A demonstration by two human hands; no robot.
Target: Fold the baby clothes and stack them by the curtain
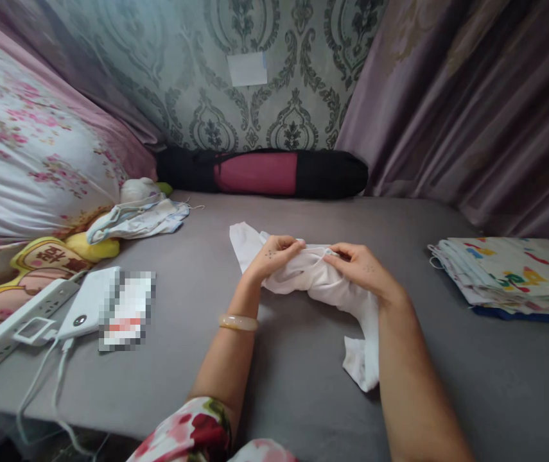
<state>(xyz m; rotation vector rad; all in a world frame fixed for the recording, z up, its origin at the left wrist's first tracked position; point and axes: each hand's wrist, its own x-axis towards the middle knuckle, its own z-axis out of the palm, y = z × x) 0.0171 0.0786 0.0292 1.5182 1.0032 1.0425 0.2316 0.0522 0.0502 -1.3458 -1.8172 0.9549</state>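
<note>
A white long-sleeved garment (320,282) lies bunched up on the grey surface, one sleeve pointing to the far left and the other hanging down toward me on the right. My left hand (277,256) pinches its upper edge from the left. On the other side, my right hand (358,263) grips the same edge between thumb and fingers. A short stretch of cloth spans the gap between both hands. A pale bangle (238,322) circles my left wrist.
A folded stack of printed cloths (519,269) lies on the right. At left are a power strip (24,321), a white power bank (92,301) with cables, yellow plush toys (45,256) and a crumpled cloth (144,218). A black and maroon roll bag (259,172) lies along the wall.
</note>
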